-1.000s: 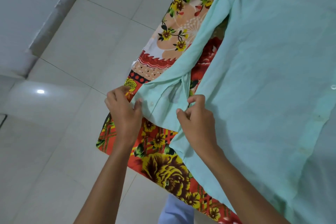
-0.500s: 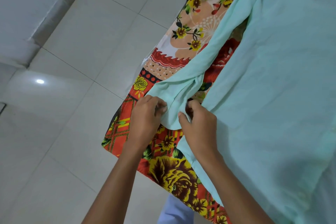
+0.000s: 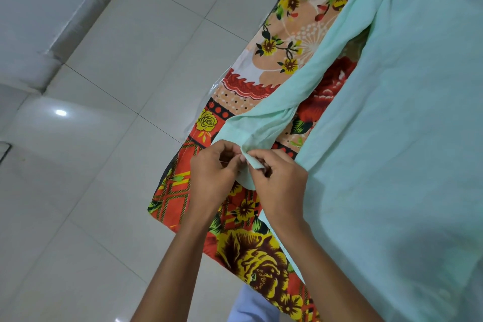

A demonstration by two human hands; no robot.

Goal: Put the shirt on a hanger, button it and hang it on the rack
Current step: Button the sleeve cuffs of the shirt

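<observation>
i count one shirt (image 3: 397, 123), pale mint green, spread flat over one floral cloth (image 3: 251, 256) in red, orange and yellow. one sleeve (image 3: 313, 70) runs from the shirt's shoulder down to my grip, and its cuff (image 3: 243, 133) ends right between my two hands. my left hand (image 3: 211, 175) has its fingers curled on the cuff's edge, pinching it from the left side. my right hand (image 3: 282, 183) pinches the opposite flap of the same cuff, thumb and fingertips closed on the fabric, so both hands meet at one spot with the cloth clamped between them. whether a button sits inside that pinch i cannot tell; the fingers hide it. to the right of my grip lies the shirt's body; to the left, past the cloth's edge, white floor tiles (image 3: 109, 60). i see no brand, label or readable writing on anything.
</observation>
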